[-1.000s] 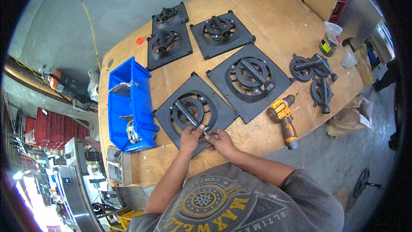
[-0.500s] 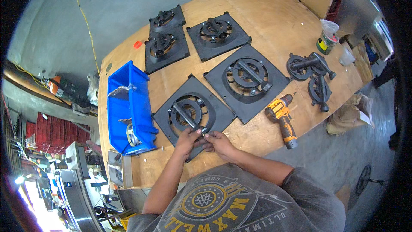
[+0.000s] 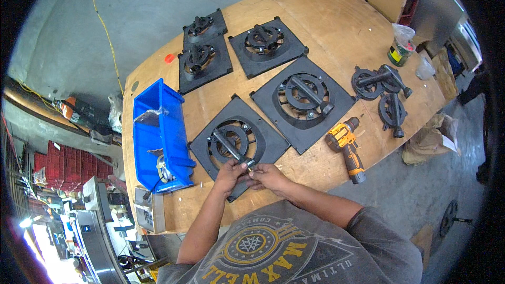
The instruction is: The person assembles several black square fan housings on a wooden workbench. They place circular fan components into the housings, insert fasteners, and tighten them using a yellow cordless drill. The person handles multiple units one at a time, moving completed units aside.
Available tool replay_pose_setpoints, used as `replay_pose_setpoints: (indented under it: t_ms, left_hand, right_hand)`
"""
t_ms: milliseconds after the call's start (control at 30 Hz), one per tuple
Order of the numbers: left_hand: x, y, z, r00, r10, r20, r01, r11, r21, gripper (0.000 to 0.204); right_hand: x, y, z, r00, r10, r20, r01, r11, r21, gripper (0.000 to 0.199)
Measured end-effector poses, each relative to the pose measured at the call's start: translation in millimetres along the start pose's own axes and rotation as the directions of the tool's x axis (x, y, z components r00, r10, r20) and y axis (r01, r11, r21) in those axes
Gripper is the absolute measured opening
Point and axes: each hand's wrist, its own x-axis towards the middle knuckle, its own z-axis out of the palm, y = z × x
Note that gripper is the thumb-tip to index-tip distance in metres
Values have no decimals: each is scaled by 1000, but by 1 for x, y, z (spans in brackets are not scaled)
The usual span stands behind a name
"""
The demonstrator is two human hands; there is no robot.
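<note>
Black metal ring burner with a straight tube (image 3: 228,143) sits over the round opening of a black square metal plate (image 3: 267,150) at the near side of the table, its tube slanting toward the person whose head camera I follow from a distance. I see 2 bare hands at the tube's near end. The left hand (image 3: 231,174) is curled nearly closed, thumb and fingers around that end. The right hand (image 3: 267,175) has its fingertips drawn together on a small brass-coloured piece (image 3: 251,170) at the tube's mouth; it is too small for me to tell its exact shape.

Just right of this plate I have a 2nd square plate (image 3: 265,94) with its own burner, and 3 more plates with burners lie farther back on the brown wooden table (image 3: 315,21). To the left I find a long blue plastic bin (image 3: 178,152) holding a few items, with a flat orange-red disc (image 3: 169,58) beyond it. On my right, a yellow-and-black cordless drill (image 3: 348,147) lies on its side near the table's edge. Past it I make out 3 loose black burners (image 3: 393,110) in a cluster, and a clear plastic tub (image 3: 400,53) behind them.
</note>
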Motion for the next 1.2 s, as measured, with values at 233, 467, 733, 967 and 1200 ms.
replay_pose_setpoints:
  t_ms: [233, 467, 733, 967, 1200]
  left_hand:
    - [-4, 4, 5, 1000, -9, -18, 9, 1000, -28, 43]
    - [-7, 4, 8, 999, -29, -38, 27, 998, -50, 40]
    - [-7, 3, 7, 998, -36, -52, 33, 998, -53, 42]
    - [1, -4, 0, 998, -50, -41, 50, 999, 3, 40]
    - [-6, 5, 8, 997, -33, -68, 36, 999, 33, 38]
  right_hand:
    - [3, 10, -9, 992, -76, -103, 75, 997, -18, 24]
    - [4, 15, -3, 951, -236, -201, 188, 954, -232, 23]
    - [4, 18, 0, 943, -257, -213, 218, 957, -189, 18]
    - [4, 16, -1, 989, -43, -141, 69, 980, 186, 19]
    - [7, 16, -4, 995, 39, -92, -15, 969, 248, 21]
